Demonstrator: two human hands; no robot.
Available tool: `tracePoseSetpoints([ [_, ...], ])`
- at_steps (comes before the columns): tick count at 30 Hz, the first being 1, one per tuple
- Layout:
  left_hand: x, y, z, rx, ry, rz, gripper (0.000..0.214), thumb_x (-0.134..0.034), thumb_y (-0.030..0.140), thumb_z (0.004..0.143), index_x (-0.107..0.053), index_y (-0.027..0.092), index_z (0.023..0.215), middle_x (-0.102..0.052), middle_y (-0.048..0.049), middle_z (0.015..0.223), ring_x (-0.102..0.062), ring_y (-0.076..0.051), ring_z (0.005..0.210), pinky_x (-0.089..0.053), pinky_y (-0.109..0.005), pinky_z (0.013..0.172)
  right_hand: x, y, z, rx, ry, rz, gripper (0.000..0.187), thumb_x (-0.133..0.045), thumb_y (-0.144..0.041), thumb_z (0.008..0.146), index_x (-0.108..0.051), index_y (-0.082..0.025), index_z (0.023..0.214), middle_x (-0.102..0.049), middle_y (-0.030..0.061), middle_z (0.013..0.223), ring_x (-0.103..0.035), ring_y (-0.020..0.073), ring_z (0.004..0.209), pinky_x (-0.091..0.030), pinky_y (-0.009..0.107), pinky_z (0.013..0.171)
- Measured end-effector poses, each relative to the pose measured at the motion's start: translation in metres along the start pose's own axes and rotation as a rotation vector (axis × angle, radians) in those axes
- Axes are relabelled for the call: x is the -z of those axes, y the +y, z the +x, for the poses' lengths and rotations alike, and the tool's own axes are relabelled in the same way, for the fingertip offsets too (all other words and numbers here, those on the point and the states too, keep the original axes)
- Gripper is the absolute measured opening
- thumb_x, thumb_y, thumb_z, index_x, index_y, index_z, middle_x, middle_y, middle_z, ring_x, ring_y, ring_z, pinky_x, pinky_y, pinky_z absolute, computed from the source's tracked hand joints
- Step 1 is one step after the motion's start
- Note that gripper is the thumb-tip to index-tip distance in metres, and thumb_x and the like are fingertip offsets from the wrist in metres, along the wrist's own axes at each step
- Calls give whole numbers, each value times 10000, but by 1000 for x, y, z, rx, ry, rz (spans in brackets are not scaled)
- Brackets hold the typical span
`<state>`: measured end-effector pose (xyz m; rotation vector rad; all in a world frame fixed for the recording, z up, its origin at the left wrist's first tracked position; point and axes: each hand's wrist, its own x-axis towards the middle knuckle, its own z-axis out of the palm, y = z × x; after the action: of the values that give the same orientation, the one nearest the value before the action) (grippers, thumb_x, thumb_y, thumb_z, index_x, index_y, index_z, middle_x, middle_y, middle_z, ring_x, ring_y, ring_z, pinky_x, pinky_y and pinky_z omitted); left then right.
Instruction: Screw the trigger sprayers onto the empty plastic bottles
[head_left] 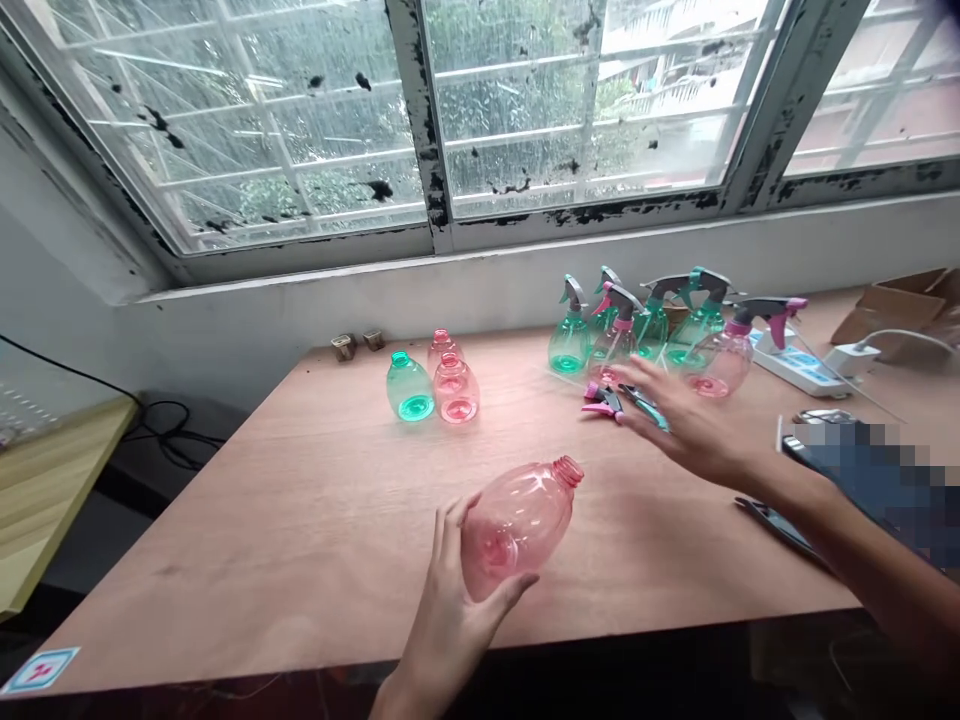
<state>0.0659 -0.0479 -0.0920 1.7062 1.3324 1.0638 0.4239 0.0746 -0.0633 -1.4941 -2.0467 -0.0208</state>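
Note:
My left hand is wrapped round a clear pink bottle, tilted with its uncapped neck toward the upper right. Over the loose spray heads my right hand reaches out, fingers apart; whether its fingertips touch them I cannot tell. One spray head is grey and pink, another, the teal and grey spray head, lies partly behind the fingers. Farther left stand a green bottle without a head and two pink ones, the nearer pink bottle partly covering the other.
Several assembled spray bottles stand at the back right, among them a green one and a pink one. Beyond them are a white power strip and a cardboard box. Two small brown objects sit near the wall.

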Motion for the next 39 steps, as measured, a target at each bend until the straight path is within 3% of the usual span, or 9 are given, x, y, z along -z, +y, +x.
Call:
tracePoseSetpoints([
  [4, 0, 0, 1, 26, 49, -37, 752, -891, 570, 883, -501, 352, 1488, -542, -87, 1536, -498, -384, 1542, -352, -636, 1336, -41, 9, 16, 62, -216, -62, 558, -726, -287, 1024, -630, -117, 1547, -524, 258, 1703, -471, 449, 1595, -387, 635, 1306],
  [7, -1, -1, 1, 91, 92, -131, 781, -926, 549, 850, -493, 320, 1459, -565, -102, 1533, -506, -372, 1547, -327, -608, 1349, -57, 5, 14, 72, -273, -89, 568, -572, -291, 1064, -590, -49, 1578, -654, 298, 1567, -543, 469, 1532, -429, 637, 1263],
  [10, -1, 0, 2, 109, 109, -209, 816, -909, 559, 861, -440, 299, 1477, -590, -129, 1528, -567, -350, 1505, -395, -571, 1312, -52, -8, -4, 100, -283, -82, 591, -528, -312, 1065, -550, -119, 1623, -737, 245, 1473, -613, 464, 1439, -466, 664, 1199],
  [16, 1, 4, 10, 52, 137, -293, 867, -866, 671, 849, -451, 229, 1469, -634, -147, 1425, -666, -316, 1346, -499, -493, 1206, -35, -40, -54, 85, -229, -9, 659, -697, -514, 1020, -562, -277, 1620, -487, 200, 1736, -468, 463, 1584, -403, 696, 1257],
  [20, 3, 4, 13, 22, 156, -343, 808, -791, 754, 883, -546, 209, 1428, -648, -130, 1376, -687, -297, 1261, -543, -435, 1102, -40, -50, -76, 51, -183, 75, 412, -528, -430, 1125, -657, -246, 1470, -575, 193, 1620, -584, 361, 1509, -496, 545, 1238],
  [24, 3, 2, 11, 48, 203, -408, 733, -665, 787, 965, -598, 229, 1436, -646, -96, 1412, -693, -245, 1178, -537, -392, 1077, -36, -53, -97, 1, -136, 149, 303, -540, -350, 1103, -652, -209, 1347, -580, 240, 1575, -605, 401, 1477, -516, 590, 1207],
  [31, 2, 5, 9, 107, 256, -533, 695, -633, 812, 965, -699, 222, 1328, -723, -108, 1351, -727, -240, 1068, -588, -401, 1013, -11, -67, -130, 64, -350, 437, 560, -946, -408, 865, -642, -299, 1322, -644, 118, 1489, -734, 328, 1263, -636, 443, 1036],
  [34, 3, 7, 10, 107, 270, -567, 703, -665, 832, 929, -722, 221, 1273, -750, -111, 1321, -728, -240, 1038, -597, -387, 964, -6, -72, -140, 158, -402, 515, 347, -866, -209, 903, -690, -318, 1182, -688, 68, 1340, -752, 272, 1126, -640, 362, 911],
  [39, 4, 9, 10, 121, 276, -602, 693, -674, 827, 918, -749, 218, 1240, -782, -96, 1228, -714, -214, 943, -599, -359, 902, 2, -70, -151, 122, 8, 775, 281, -735, -164, 989, -749, -359, 1190, -720, 56, 1117, -741, 238, 944, -623, 323, 761],
])
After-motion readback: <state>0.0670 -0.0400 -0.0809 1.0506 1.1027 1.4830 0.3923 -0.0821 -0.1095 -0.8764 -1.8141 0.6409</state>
